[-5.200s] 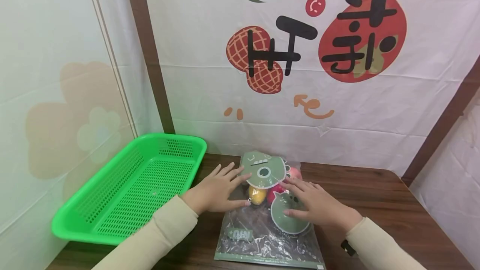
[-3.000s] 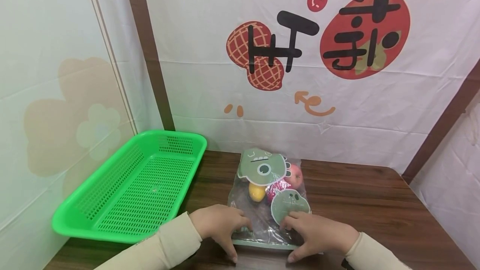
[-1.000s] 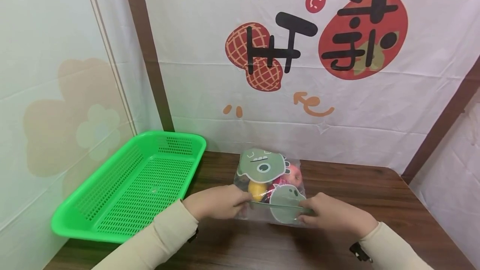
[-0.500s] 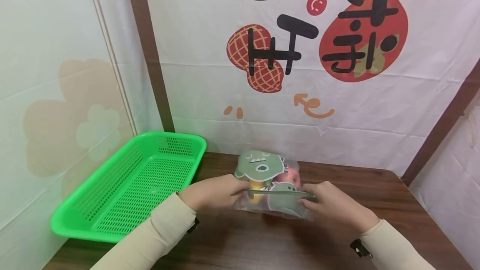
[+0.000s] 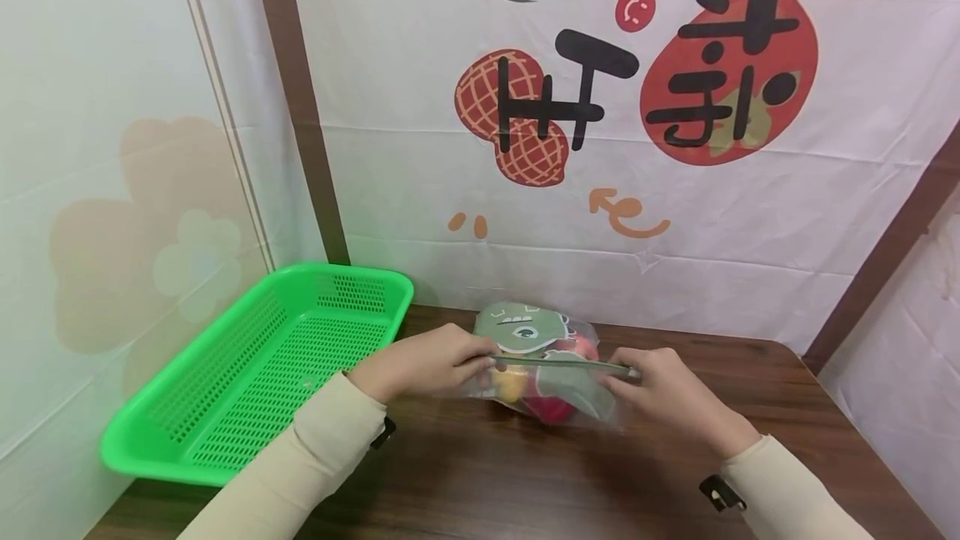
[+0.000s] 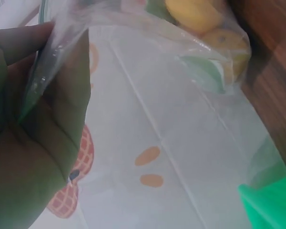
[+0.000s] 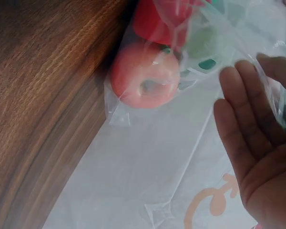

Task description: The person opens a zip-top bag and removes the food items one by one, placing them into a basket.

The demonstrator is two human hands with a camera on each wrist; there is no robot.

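A clear zip bag (image 5: 522, 330) with green cartoon patches stands on the table toward the back, its top edge raised toward me. My left hand (image 5: 431, 361) pinches the left end of the green zip strip. At the strip's other end, my right hand (image 5: 671, 394) pinches between thumb and fingers. Through the plastic show a yellow fruit (image 5: 512, 382) and a dark pink-red one (image 5: 550, 409). The right wrist view shows a pinkish-red apple (image 7: 145, 76) in a lower corner. A round brownish-yellow fruit (image 6: 224, 45) sits in the bag in the left wrist view.
On the left of the brown wooden table (image 5: 487, 482) lies a green perforated plastic basket (image 5: 112, 448) with nothing in it. A white printed cloth (image 5: 420, 182) hangs behind the table, with more cloth at both sides.
Earlier, both hands lay spread over the flat bag, then moved to its near edge. Now they pinch the zip strip and have lifted it up and away from me, so the bag stands more upright.
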